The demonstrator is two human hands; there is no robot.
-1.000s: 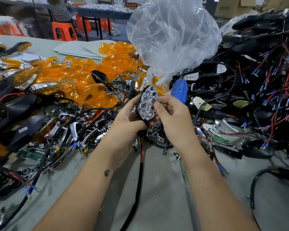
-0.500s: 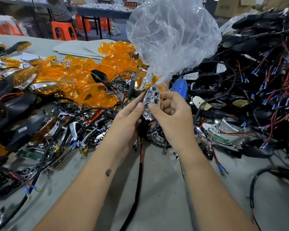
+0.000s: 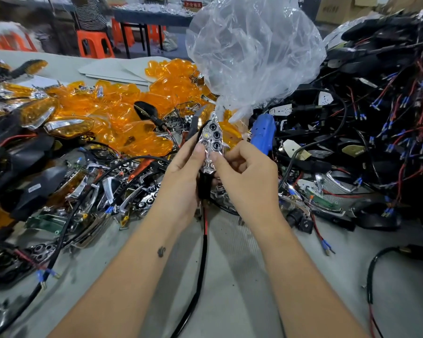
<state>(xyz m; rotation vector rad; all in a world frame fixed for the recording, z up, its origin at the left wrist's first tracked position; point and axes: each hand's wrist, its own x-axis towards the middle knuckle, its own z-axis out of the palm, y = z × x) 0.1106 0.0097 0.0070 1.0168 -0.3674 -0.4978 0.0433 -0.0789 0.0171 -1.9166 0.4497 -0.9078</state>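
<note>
reflector [image 3: 212, 142] stands upright above the parts pile [image 3: 132, 191], pinched by your left hand [image 3: 181, 176] and right hand [image 3: 247, 174], thumbs on its face. you look to be seating it into the housing [image 3: 204, 187]; next, align edges, press evenly.

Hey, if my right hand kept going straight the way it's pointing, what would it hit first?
The right hand pinches the chrome reflector, so that comes first; beyond it, probably the left hand.
</note>
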